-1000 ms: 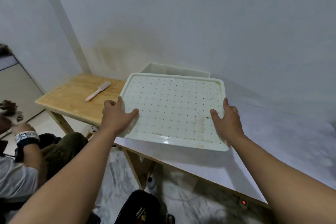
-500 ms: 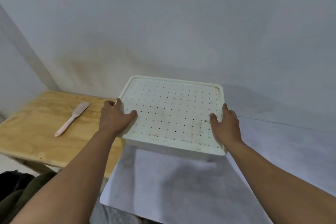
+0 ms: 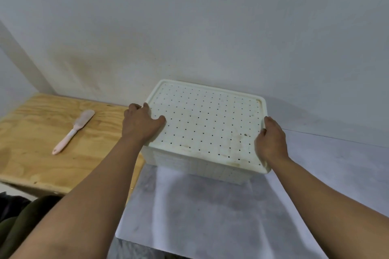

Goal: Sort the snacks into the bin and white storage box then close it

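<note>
A white perforated lid [image 3: 207, 124] lies flat on top of the white storage box [image 3: 195, 166], which stands on the grey table near the wall. My left hand [image 3: 141, 124] grips the lid's left edge, thumb on top. My right hand [image 3: 271, 141] grips the lid's right edge. The box's inside is hidden under the lid. No snacks and no bin are in view.
The grey table [image 3: 210, 216] stretches toward me in front of the box. A wooden table [image 3: 37, 143] adjoins it on the left, with a pink spatula [image 3: 73, 130] lying on it. A plain wall rises right behind the box.
Both hands have carried the lid forward from above the table's front edge and lowered it onto the storage box.
</note>
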